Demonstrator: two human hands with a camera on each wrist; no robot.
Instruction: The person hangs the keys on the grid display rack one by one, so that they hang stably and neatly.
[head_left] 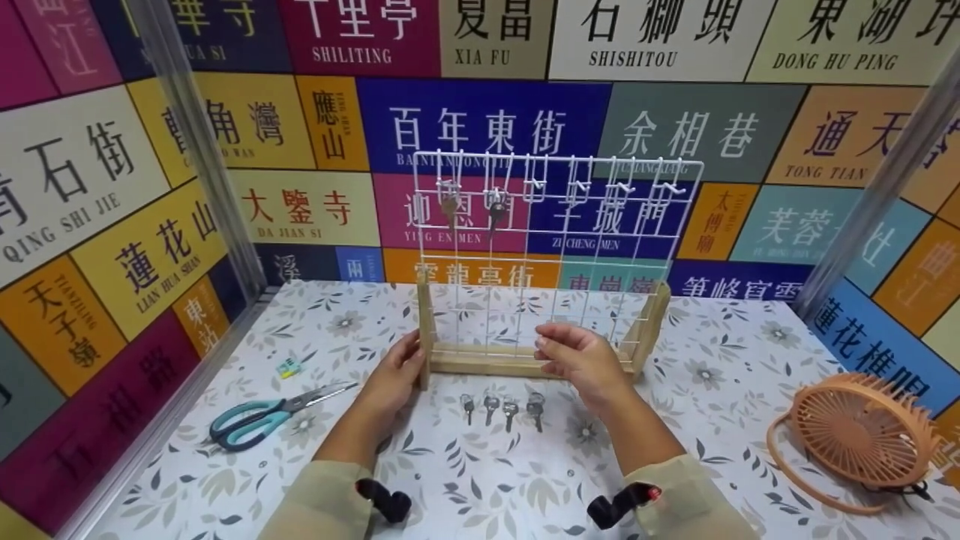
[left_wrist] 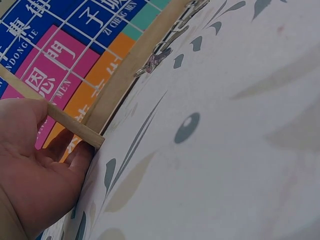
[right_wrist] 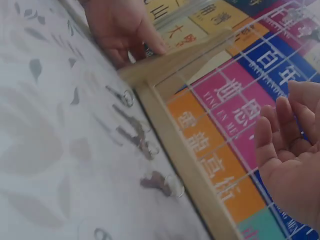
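A white wire grid rack (head_left: 559,259) stands upright in a wooden frame on the table. My left hand (head_left: 391,375) holds the lower part of its left wooden post (left_wrist: 75,125), fingers partly hidden behind the wood. In front of the lower grid is my right hand (head_left: 581,360), its fingers loosely bent; I see nothing between them in the right wrist view. Two keys, a brassy one (head_left: 450,210) and a darker one (head_left: 496,212), hang from hooks at the grid's upper left. Several keys with rings (head_left: 510,412) lie in a row before the wooden base (right_wrist: 182,155).
Teal-handled scissors (head_left: 262,420) lie left of my left forearm, with a small green and yellow piece (head_left: 288,367) behind them. An orange fan (head_left: 862,435) stands at the right. Printed panels (head_left: 480,112) enclose the floral tabletop (head_left: 330,315) at the back and sides.
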